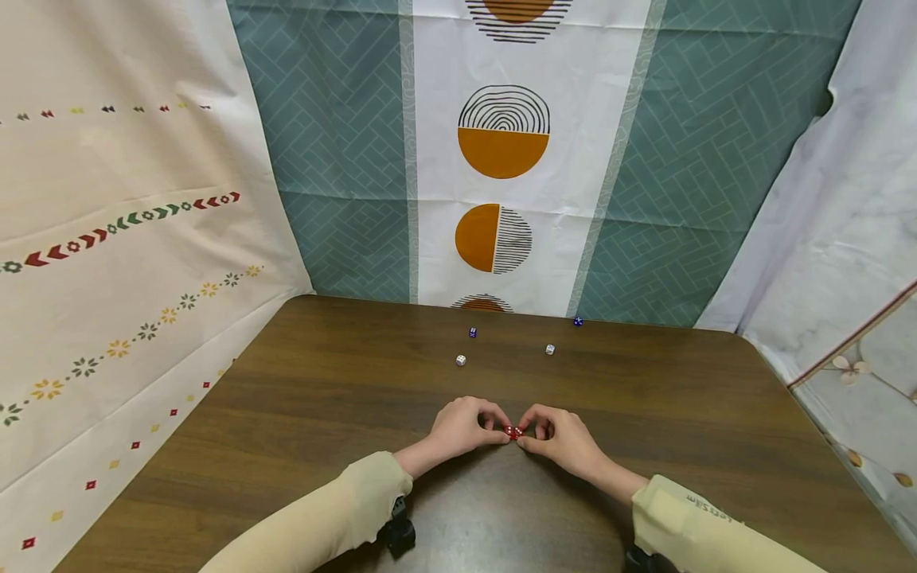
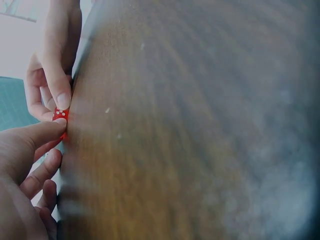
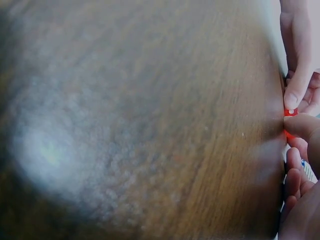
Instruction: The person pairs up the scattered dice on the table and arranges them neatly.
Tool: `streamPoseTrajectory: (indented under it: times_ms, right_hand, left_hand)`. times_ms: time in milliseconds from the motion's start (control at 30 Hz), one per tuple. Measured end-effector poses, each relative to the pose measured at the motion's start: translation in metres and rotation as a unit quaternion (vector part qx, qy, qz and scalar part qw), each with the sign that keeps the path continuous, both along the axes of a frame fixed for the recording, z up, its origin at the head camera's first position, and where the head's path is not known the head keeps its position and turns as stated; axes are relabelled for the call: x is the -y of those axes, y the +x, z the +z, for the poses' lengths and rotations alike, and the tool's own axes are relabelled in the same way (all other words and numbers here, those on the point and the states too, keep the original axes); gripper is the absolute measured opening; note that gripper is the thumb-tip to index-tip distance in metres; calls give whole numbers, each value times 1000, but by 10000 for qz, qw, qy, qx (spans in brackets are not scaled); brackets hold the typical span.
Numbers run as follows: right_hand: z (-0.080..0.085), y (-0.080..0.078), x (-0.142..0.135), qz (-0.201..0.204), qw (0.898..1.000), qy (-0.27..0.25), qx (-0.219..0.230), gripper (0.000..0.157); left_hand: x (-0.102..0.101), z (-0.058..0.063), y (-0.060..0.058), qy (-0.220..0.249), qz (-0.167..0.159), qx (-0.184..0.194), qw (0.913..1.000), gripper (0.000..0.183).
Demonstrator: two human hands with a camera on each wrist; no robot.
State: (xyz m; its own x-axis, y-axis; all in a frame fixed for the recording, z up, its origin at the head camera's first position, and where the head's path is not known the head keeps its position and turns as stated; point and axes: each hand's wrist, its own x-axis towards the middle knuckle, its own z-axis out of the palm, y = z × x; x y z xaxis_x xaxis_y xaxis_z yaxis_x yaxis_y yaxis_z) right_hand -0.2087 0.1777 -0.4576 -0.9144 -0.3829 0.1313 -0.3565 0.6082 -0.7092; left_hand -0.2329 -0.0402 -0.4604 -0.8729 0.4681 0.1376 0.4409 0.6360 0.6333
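Two small red dice with white pips meet side by side low over the brown table. Left hand pinches the left red die between thumb and forefinger. From the other side, the right hand pinches the right red die the same way. In the left wrist view a pipped face of a red die shows between the two thumb tips. Fingers cover much of both dice, and the right wrist view shows only slivers of red. Whether the dice touch the tabletop I cannot tell.
Farther back on the table lie a white die, another white die, a blue die and a second blue die near the back edge. Patterned cloths hang behind and at both sides.
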Motion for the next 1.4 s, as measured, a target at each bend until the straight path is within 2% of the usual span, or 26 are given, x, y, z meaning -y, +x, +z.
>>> streamPoseTrajectory:
  times_ms: [500,900,1400]
  right_hand:
    - [2,0,0,13,10000,36,44,15]
    - [4,2,0,32,10000,10,28,15]
    - [2,1,-1,39,10000,11,11,16]
  left_hand:
    - [-1,0,1,-56,43,-177,9998,11]
    - [-1,1,2,-80,9,-172,9998,12]
    - [-1,3,4,-351,-63,-592,9976,13]
